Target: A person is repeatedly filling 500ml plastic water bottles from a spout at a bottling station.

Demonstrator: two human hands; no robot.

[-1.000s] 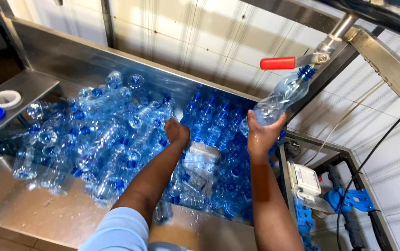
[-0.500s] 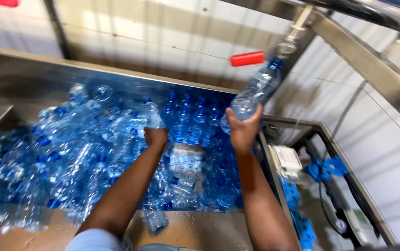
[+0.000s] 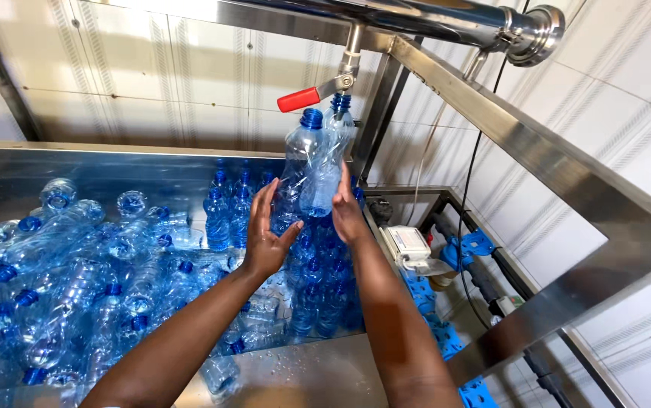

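At the left and lower left of the frame, a steel trough (image 3: 114,162) holds a heap of clear plastic bottles (image 3: 76,272) with blue caps, most lying on their sides, some upright in rows toward the middle.

At centre, the left hand (image 3: 265,238) is raised with fingers spread, its grip open against the lower side of a capped bottle (image 3: 299,177) and not closed round it. Just right of it, the right hand (image 3: 348,215) has its grip wrapped on a second bottle (image 3: 334,162), which stands upright with its neck right under the tap (image 3: 348,72) with a red lever (image 3: 299,99), in the upper middle.

Judging from this, the step goes best if the neck stays squarely under the spout and the thin wall is held lightly, since a squeeze would buckle it. Both bottles look thin, ribbed, slightly crumpled and see-through; whether they hold water cannot be told.

At right, a steel frame (image 3: 537,143) slopes past a tiled wall (image 3: 628,68).
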